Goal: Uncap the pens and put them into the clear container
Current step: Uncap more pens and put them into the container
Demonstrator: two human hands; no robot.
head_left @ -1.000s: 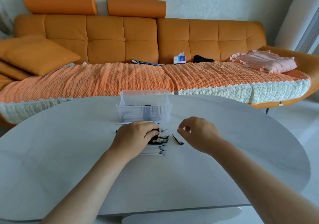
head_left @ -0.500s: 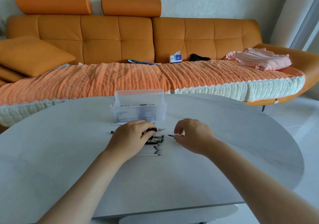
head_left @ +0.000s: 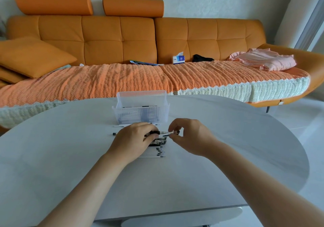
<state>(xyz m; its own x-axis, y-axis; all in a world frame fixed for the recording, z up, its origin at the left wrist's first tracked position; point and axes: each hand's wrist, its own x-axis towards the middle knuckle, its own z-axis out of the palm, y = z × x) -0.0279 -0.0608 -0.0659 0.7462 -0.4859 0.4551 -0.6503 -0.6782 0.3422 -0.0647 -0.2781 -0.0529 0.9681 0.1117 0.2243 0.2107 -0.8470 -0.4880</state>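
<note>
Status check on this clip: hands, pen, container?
Left hand grips pen. Right hand pinches thin dark piece by its tip. Container behind, path clear.

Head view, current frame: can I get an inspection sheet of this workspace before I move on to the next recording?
Surface: pale grey oval table, smooth.
Job's things: clear ribbed plastic container at the far edge with pens inside; row of white pens lying partly under the hands; one loose white pen in front of the container.
Clutter: nothing seen.
Hands: left hand grips a black-gripped pen, tip pointing right; right hand fingers pinch a small dark piece, likely a cap, beside that tip.
Cables: nothing seen.
Surroundings: orange tufted sofa with woven orange throw, blue-and-white tissue box, pink cloth.
</note>
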